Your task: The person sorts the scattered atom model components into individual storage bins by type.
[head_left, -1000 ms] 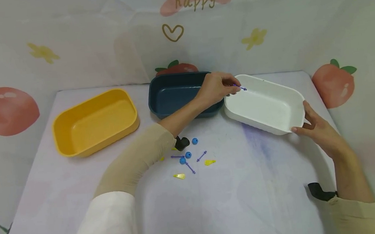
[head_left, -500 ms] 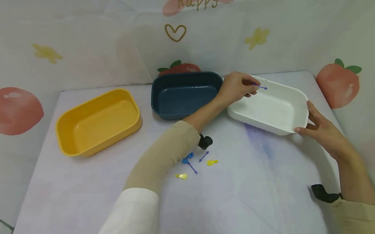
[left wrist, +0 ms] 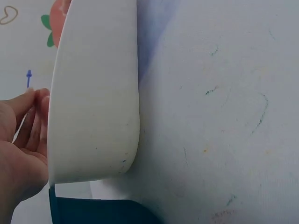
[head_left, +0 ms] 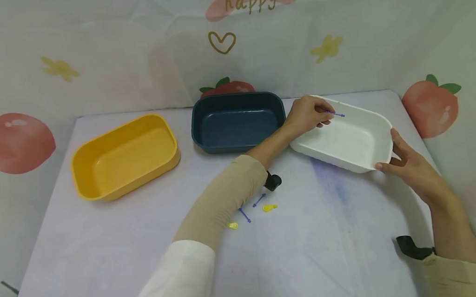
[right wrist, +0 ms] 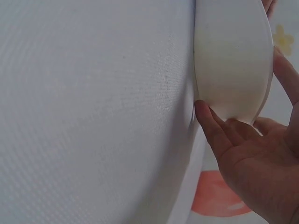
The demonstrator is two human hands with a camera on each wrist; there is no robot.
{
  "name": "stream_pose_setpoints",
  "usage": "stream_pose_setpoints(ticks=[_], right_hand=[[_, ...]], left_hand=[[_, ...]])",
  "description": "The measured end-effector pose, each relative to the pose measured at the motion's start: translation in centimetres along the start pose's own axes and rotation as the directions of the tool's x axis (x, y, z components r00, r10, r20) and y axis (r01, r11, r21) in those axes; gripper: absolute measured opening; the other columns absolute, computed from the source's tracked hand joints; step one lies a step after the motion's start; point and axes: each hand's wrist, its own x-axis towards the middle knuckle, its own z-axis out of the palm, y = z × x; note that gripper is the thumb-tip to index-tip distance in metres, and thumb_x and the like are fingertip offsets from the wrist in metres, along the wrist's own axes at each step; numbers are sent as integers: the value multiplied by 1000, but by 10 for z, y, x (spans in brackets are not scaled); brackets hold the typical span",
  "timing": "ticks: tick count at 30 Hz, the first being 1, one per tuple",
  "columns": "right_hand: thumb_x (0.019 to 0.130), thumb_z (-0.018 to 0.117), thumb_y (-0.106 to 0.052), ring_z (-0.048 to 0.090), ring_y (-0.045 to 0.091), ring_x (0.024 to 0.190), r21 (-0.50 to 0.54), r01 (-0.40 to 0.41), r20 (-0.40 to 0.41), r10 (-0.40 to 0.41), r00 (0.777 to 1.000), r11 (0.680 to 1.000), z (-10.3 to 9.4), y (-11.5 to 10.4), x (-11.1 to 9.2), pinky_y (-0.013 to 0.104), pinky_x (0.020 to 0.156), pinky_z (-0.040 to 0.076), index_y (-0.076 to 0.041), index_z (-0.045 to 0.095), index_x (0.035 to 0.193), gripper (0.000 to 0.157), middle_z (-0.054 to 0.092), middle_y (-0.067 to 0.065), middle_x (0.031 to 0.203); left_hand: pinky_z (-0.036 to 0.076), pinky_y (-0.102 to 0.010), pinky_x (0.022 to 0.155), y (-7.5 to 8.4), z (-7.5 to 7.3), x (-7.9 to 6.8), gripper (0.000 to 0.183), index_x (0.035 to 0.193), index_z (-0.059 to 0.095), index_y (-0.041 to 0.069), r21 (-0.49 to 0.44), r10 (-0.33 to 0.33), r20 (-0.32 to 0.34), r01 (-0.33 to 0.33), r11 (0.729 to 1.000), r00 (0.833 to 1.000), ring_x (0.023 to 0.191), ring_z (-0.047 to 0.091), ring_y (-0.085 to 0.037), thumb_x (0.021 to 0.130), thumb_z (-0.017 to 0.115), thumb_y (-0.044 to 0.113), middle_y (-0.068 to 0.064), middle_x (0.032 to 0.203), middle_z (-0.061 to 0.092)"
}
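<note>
My left hand (head_left: pixel 308 114) pinches a small purple stick (head_left: pixel 338 114) with knobbed ends, over the left part of a white plastic tub (head_left: pixel 355 141). In the left wrist view the stick (left wrist: pixel 29 79) points up from the fingertips, beyond the tub's wall (left wrist: pixel 96 93). At the tub's right end my right hand (head_left: pixel 411 170) holds on, its thumb and fingers spread around the end wall. The right wrist view shows fingertips against the tub's lower edge. Two more purple sticks (head_left: pixel 244 215) and two yellow teardrop-shaped pieces (head_left: pixel 270 207) lie on the table near my left forearm.
A dark blue tub (head_left: pixel 236 125) stands at the back middle, close to the white one. A yellow tub (head_left: pixel 125 159) is on the left. The left sleeve (head_left: pixel 221 201) crosses over the table's middle. Behind hangs a printed cloth (head_left: pixel 130 59).
The left hand has moved right with the purple stick, from the white tub's left edge to over its inside. Its sleeve now covers the blue beads. The right hand keeps its hold.
</note>
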Motion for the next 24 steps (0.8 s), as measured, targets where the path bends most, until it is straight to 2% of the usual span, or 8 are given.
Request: stream_pose_setpoints(ticks=[4, 6, 8, 14, 16, 19, 24], right_hand=[[100, 60, -19, 26, 39, 146, 6, -3, 4, 3, 1000, 1000, 0, 0, -1, 6, 91, 35, -45, -8, 154, 90, -2, -11, 166], [100, 60, -19, 30, 32, 144, 12, 3, 5, -3, 1000, 1000, 0, 0, -2, 6, 91, 34, -45, -8, 154, 90, -1, -9, 166], [100, 60, -17, 35, 24, 141, 27, 9, 6, -9, 1000, 1000, 0, 0, -2, 7, 91, 35, -45, -7, 154, 90, 0, -8, 166], [99, 61, -15, 36, 23, 141, 43, 26, 1, -26, 1000, 999, 2, 0, -1, 5, 87, 37, -43, -5, 155, 91, 0, -11, 166], [99, 61, -12, 38, 16, 138, 56, 38, -2, -38, 999, 998, 1, 1, -1, 5, 87, 37, -42, -4, 155, 91, 0, -9, 166], [99, 61, -8, 43, 2, 128, 83, 55, -4, -55, 998, 995, 1, 4, 0, 5, 87, 37, -39, -3, 157, 91, 0, -5, 167], [98, 61, -6, 45, -6, 120, 117, 45, -18, -44, 999, 992, 1, 4, 0, 5, 87, 37, -35, -2, 158, 92, -1, -4, 167]], left_hand=[[45, -9, 71, -2, 4, 6, 14, 102, 80, 16, 191, 23, 6, -24, 981, 1000, 84, 64, -1, 90, 75, 21, 8, 92, 76], [41, -8, 72, -4, 7, 8, 14, 102, 81, 18, 250, 13, 14, -16, 968, 1000, 87, 62, 2, 90, 75, 23, 10, 96, 76], [41, -8, 71, -5, 10, 9, 14, 101, 81, 19, 277, -28, 27, 20, 961, 999, 88, 62, 1, 90, 76, 24, 11, 97, 76], [42, -10, 68, -8, 22, 12, 11, 96, 82, 23, 354, -120, 0, 112, 929, 993, 86, 60, 1, 87, 78, 28, 15, 94, 75], [42, -11, 68, -7, 23, 12, 9, 94, 82, 24, 369, -136, -9, 130, 920, 991, 86, 59, 1, 87, 79, 28, 15, 94, 75], [42, -13, 70, -6, 23, 12, 9, 94, 82, 23, 408, -135, 2, 123, 905, 991, 86, 58, 0, 86, 79, 27, 14, 94, 74], [43, -12, 76, -7, 23, 14, 11, 96, 82, 22, 467, -116, 47, 81, 880, 992, 94, 60, -2, 86, 79, 27, 12, 97, 75]])
